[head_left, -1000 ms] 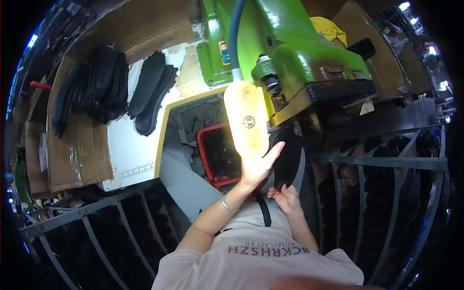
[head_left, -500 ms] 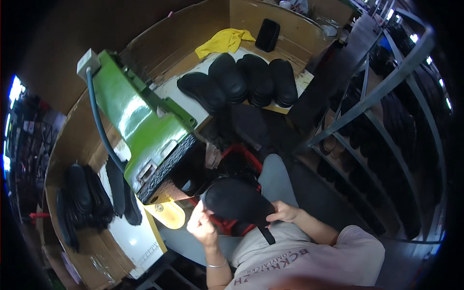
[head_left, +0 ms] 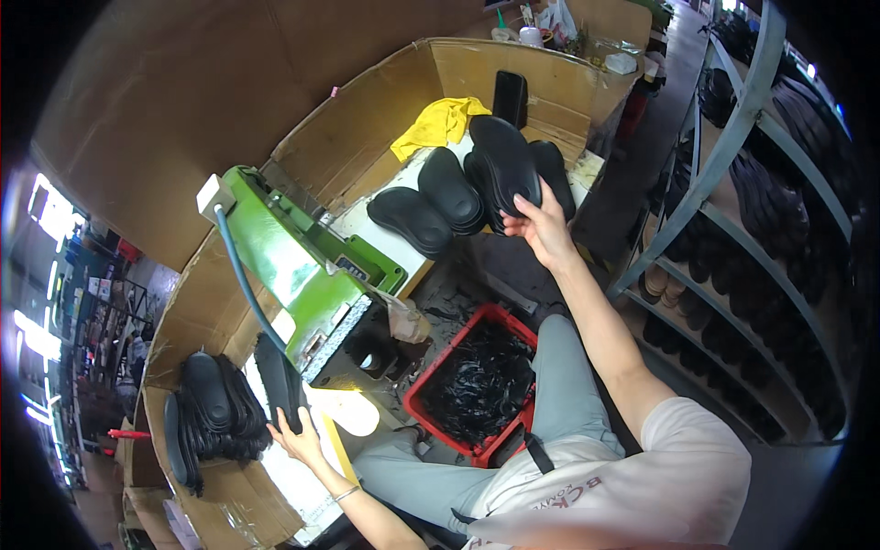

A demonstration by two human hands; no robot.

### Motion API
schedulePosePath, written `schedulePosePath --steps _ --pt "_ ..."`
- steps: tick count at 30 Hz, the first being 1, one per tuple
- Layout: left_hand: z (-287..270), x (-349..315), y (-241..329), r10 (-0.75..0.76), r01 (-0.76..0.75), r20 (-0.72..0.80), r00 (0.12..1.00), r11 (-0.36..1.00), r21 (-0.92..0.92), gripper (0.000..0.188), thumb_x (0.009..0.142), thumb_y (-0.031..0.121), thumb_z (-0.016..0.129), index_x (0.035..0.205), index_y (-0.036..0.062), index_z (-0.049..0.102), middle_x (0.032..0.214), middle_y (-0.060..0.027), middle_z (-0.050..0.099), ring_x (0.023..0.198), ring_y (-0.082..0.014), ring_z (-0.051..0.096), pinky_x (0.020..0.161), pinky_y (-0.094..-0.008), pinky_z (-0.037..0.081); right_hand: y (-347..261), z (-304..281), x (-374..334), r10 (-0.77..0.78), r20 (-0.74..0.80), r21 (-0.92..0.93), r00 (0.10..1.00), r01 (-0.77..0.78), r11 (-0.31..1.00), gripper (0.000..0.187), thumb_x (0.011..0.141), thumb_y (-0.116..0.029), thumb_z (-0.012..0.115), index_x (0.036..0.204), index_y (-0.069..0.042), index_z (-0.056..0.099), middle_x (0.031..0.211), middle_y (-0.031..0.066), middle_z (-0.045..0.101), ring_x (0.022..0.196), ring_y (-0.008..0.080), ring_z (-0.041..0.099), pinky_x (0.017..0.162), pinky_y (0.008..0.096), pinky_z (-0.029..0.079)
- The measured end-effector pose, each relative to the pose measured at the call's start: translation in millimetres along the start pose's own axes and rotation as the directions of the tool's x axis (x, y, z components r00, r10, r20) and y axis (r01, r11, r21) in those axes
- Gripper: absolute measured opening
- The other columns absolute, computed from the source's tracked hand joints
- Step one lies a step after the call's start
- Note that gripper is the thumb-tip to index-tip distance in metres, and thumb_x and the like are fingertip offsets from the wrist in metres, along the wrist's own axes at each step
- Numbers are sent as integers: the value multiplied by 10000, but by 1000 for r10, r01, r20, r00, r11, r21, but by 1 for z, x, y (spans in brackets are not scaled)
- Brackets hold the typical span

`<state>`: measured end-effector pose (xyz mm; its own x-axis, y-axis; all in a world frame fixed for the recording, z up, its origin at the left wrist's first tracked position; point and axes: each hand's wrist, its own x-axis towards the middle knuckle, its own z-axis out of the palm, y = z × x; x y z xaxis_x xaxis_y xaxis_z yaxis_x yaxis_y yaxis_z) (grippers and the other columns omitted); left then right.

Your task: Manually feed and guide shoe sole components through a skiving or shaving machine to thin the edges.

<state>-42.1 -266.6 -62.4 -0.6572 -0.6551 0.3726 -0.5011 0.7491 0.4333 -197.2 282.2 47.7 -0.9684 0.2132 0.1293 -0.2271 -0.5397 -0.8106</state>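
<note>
In my right hand (head_left: 543,227) is the near end of a black shoe sole (head_left: 506,160), fingers closed round it, above a row of stacked soles at the far side of the white table. Beside it stand more black soles (head_left: 451,191) and another stack (head_left: 553,174) to its right. My left hand (head_left: 298,442) reaches to the left part of the table. Its fingers are spread and touch the near end of a dark, rough-edged sole (head_left: 278,380) lying there. A pile of black soles (head_left: 209,403) lies just left of that hand.
A green machine (head_left: 293,247) with a grey cable stands between my hands. Below it a red crate (head_left: 417,403) holds black scraps. Cardboard walls (head_left: 367,101) edge the table, with a yellow cloth (head_left: 440,124) inside. A metal rack (head_left: 724,183) of soles rises at the right.
Both hands were together at my lap on a black sole. The right has moved far forward to the stacks with a sole; the left has moved left to the table. The red crate now shows fully.
</note>
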Motion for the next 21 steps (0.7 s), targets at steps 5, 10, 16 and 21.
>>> schedulePosePath --steps 5,10,16,21 --pt "-4 13 6 43 -52 -58 997 985 -163 404 738 324 740 1071 141 604 1256 -187 480 1189 -340 444 966 -430 376 26 41 4 150 144 20 978 -155 988 652 864 -96 601 1405 -99 238 926 126 594 641 165 632 507 277 546" --pt "-18 12 14 -44 -23 -205 978 950 -313 309 701 168 787 955 62 647 988 -125 591 936 -276 554 852 -372 430 81 70 23 335 101 40 937 -340 939 684 872 -116 593 1425 -77 190 964 143 585 578 171 613 470 280 529" --pt "-97 -79 37 -366 -5 -289 884 612 -790 266 787 65 697 987 -56 570 986 -124 564 910 -228 548 836 -350 477 87 71 7 318 -89 -320 944 -329 888 658 899 -281 569 1437 -149 214 767 132 600 471 160 567 375 275 459" --pt "-143 -142 82 -16 -217 -309 951 678 -702 266 632 28 518 896 1 544 985 -116 505 956 -223 488 880 -339 406 82 48 -81 247 345 -745 906 104 659 774 752 -185 721 1409 -108 319 804 91 648 705 172 620 672 308 495"
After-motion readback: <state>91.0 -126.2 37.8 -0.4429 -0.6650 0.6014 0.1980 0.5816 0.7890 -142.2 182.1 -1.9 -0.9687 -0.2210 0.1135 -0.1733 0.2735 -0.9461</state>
